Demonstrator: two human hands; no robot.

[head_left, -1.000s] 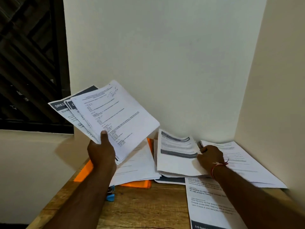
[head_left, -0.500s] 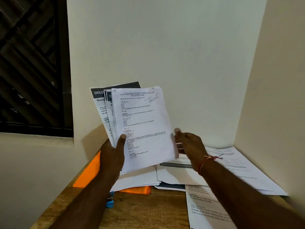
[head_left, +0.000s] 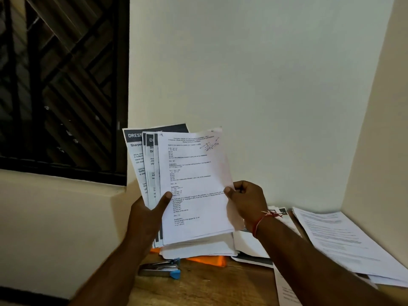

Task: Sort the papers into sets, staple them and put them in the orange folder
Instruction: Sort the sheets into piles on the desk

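A fanned bunch of printed papers (head_left: 192, 173) is held upright in front of the wall. My left hand (head_left: 150, 215) grips its lower left edge, thumb on the front sheet. My right hand (head_left: 247, 199) pinches the right edge of that front sheet, a page of small text with red scribbles. Dark-headed sheets stick out behind it on the left. Below, the orange folder (head_left: 209, 260) lies on the wooden table (head_left: 198, 288), mostly covered by a stack of white papers (head_left: 198, 246). A stapler (head_left: 159, 269) with blue ends lies at the table's left edge.
More printed sheets (head_left: 344, 241) are spread along the right wall, and one sheet (head_left: 287, 290) lies near the front under my right arm. A barred window (head_left: 61, 85) is at the left. Walls close off the back and right.
My right hand left the sheets on the table, rose and took hold of the right edge of the front sheet. The bunch in my left hand turned upright.
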